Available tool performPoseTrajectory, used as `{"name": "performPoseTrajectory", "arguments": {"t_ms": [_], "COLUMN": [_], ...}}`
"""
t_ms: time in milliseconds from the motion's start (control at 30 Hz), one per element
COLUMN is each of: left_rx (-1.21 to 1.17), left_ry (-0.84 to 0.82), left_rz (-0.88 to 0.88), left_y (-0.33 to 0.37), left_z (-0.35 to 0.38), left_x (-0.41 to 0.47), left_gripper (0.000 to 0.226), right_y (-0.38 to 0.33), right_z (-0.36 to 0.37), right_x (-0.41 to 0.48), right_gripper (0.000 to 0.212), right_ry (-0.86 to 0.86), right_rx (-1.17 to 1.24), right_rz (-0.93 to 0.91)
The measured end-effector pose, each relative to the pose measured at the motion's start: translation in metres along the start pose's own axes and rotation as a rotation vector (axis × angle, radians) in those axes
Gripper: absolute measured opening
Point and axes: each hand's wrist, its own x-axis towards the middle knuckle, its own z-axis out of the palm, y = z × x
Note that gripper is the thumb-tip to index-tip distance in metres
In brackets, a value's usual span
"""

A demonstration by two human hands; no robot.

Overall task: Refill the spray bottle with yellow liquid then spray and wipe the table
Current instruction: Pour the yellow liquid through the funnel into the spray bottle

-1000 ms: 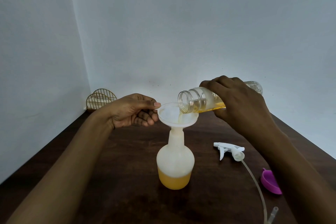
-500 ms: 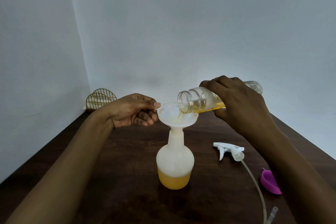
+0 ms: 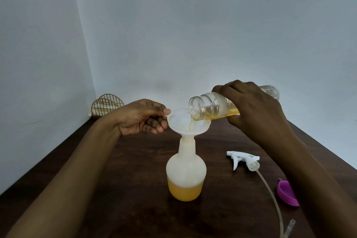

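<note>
Presently, item by item:

Spray bottle: white, translucent, upright on the dark table; nozzle off; yellow liquid fills roughly its lower third.

Funnel: white, seated in the bottle's neck, slightly tilted; a thin yellow stream runs down its inner wall.

Left hand: thumb and forefinger pinching the funnel's left rim, other fingers curled beneath; steadying it.

Right hand: wrapped over the clear bottle, holding it near horizontal, mouth over the funnel's right edge.

Clear bottle contents: a shallow band of yellow liquid along the lower side; little appears left.

Trigger sprayer: lying on the table right of the spray bottle, apart from it, its dip tube trailing toward the near edge.

Purple cap: on its side at the right, near the tube; seemingly the clear bottle's lid.

Wire rack: far left corner against the wall, well clear.

Stage, as judged: refill under way; spraying and wiping not begun. No cloth in view.

Risk, spill: the mouth sits close to the funnel's right rim, so a steeper tip could send liquid over the edge.

Risk, overflow: pouring faster than the narrow stem drains would pool liquid in the funnel.

Risk, toppling: only the pinch steadies the funnel; pressing the clear bottle on its rim could lever it out or tip the lightly filled spray bottle.
</note>
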Motion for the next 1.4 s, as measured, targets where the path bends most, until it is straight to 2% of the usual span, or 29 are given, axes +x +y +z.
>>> {"name": "performPoseTrajectory", "arguments": {"t_ms": [433,667,833,933,1033,1167,1300,1400], "left_rx": [0.008,0.009,0.01,0.013,0.011,0.01,0.006,0.017], "left_ry": [0.002,0.041,0.007,-0.004,-0.004,0.048,0.073,0.07], "left_rz": [-0.004,0.001,0.0,0.004,0.009,0.01,0.004,0.002], "left_y": [0.0,0.001,0.0,0.0,-0.001,-0.002,-0.001,0.0], "left_z": [0.0,0.002,0.0,-0.001,-0.002,-0.001,0.0,0.001], "left_x": [-0.001,-0.001,-0.001,0.001,0.002,0.003,0.002,0.001], "left_gripper": [0.042,0.018,0.038,0.041,0.037,0.02,0.02,0.02], "right_y": [0.0,-0.001,0.001,0.003,0.005,0.008,0.013,0.016], "right_z": [-0.001,-0.001,-0.001,0.0,0.001,-0.004,-0.006,-0.006], "right_x": [0.0,0.0,0.001,0.001,0.0,0.001,0.003,0.003], "right_gripper": [0.061,0.061,0.061,0.062,0.064,0.064,0.067,0.06], "right_ry": [0.007,0.012,0.015,0.001,-0.039,-0.168,-0.331,-0.406], "right_rx": [-0.014,-0.011,0.0,0.012,0.021,0.074,0.263,0.414], "right_rz": [-0.001,-0.003,-0.011,-0.007,0.0,0.061,0.146,0.215]}}
